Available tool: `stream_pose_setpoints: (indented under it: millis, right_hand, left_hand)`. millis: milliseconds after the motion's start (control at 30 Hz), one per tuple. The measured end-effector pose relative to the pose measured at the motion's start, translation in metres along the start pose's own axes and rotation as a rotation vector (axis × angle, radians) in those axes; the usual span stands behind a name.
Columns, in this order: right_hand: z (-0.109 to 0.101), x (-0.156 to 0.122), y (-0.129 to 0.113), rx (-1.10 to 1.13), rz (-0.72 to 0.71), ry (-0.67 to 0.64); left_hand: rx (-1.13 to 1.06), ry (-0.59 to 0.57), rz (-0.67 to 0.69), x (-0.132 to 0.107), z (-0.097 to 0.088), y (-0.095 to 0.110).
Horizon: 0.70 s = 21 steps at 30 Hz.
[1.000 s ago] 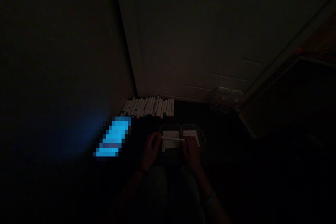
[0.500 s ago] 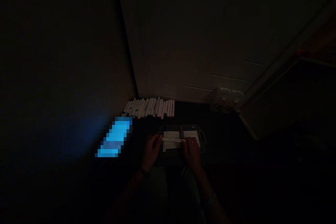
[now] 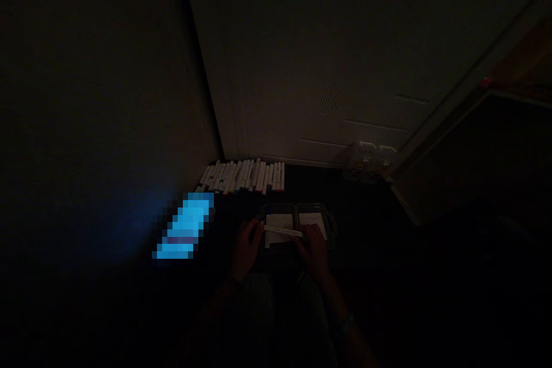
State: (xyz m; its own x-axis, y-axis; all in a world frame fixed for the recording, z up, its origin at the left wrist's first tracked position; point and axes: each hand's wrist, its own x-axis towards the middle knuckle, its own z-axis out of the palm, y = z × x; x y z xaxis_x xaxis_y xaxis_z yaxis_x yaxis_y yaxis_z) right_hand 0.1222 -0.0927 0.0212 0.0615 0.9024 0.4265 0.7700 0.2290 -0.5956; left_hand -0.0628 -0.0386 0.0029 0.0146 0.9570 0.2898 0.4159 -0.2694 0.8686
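Marker point(image 3: 282, 230), white, is up over the open clear case point(image 3: 296, 215), held crosswise btwn the hands. Nearest: wearer's legs point(image 3: 254, 305), v. dim, w/ a bracelet point(image 3: 346, 324) on the R wrist. Hands are apart from each other, one per end of the marker: L hand point(image 3: 245, 250) pinches its left end; R hand point(image 3: 317, 250) looks closed on the other end, tho exact finger contact is hard to make out, too dark.

Just changed, vs 0.5 s ago: R end of the marker dips a bit more & a little more of the barrel shows beside the R fingers; L grip looks abt same. My read: a small in-hand adjustment only, so marker's being handled, not set down. Case hasn't shifted noticeably under it; white contents point(image 3: 313, 223) sit in both halves, can't tell exactly what they are.

Further out, left: blue-glowing screen point(image 3: 187, 227), pixelated, nothing legible. Beyond, row of markers point(image 3: 241, 175) lies side by side on the dark surface point(image 3: 319, 187), near the wall point(image 3: 276, 57). To the right, also by the wall, clear containers point(image 3: 371, 161), contents unclear. Wall has a raised striped heart point(image 3: 331, 99) on it.
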Motion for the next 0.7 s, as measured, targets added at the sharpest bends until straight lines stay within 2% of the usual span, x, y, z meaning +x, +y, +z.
stream_pose_setpoints:
  millis: [167,400,467,600,700]
  right_hand:
    - [-0.0029,-0.0001,-0.0019,0.061,-0.027,0.010]
    - [-0.0051,-0.0025,-0.0063,0.196,-0.161,-0.021]
    - [-0.0055,-0.0039,-0.0063,0.226,-0.167,-0.019]
    - [-0.0067,-0.0075,-0.0036,0.283,-0.072,0.060]
    - [-0.0079,-0.0099,-0.0023,0.312,0.118,0.235]
  left_hand:
    - [-0.025,0.005,-0.020,0.0002,0.0010,-0.0016]
    - [-0.139,0.049,-0.144,0.0036,0.0031,-0.0019]
    - [-0.161,0.028,-0.158,0.0042,0.0031,0.0000]
    - [-0.204,-0.028,-0.164,0.0049,0.0022,0.0036]
    - [-0.182,-0.029,-0.103,0.0055,0.0009,0.0057]
